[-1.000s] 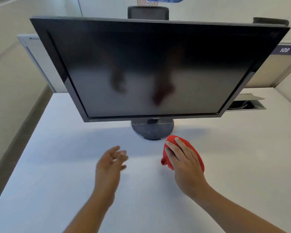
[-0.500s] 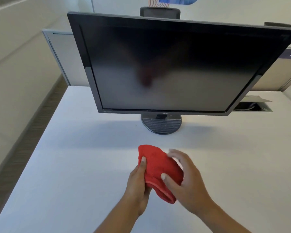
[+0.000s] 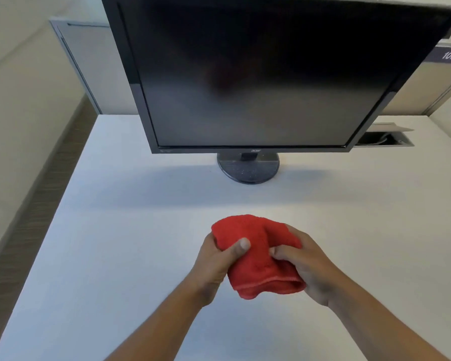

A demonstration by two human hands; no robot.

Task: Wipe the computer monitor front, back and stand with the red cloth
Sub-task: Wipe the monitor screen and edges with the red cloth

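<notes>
- Bunching the red cloth (image 3: 255, 256) between both hands, the person is holding it over the near part of the table (image 3: 115, 230), well apart from the monitor (image 3: 258, 74).
- Left hand (image 3: 214, 259) is pinching the cloth's left side, with the thumb lying across the top fold; its grip is closing on fabric only.
- Right hand (image 3: 305, 267) is curling round the cloth's right side down to the hem; that grip is also full of cloth and nothing else.
- Cloth is looking soft, light and terry-like, creasing wherever it is being squeezed. It is likely to handle best wadded into a flat pad under the fingers, with loose corners tucked in.
- Monitor is standing on a round stand (image 3: 248, 168) at the far middle of the table, its dark glossy screen facing the person. The panel is probably fragile and apt to rock, so bracing the bezel edge is looking wise. The back is not showing.
- Table is showing white, smooth and matte, with a cable hatch (image 3: 383, 139) sitting open behind the monitor's right corner.
- Grey partition (image 3: 89, 69) is running behind the table, and a label reading 109 (image 3: 449, 55) is showing at right.
</notes>
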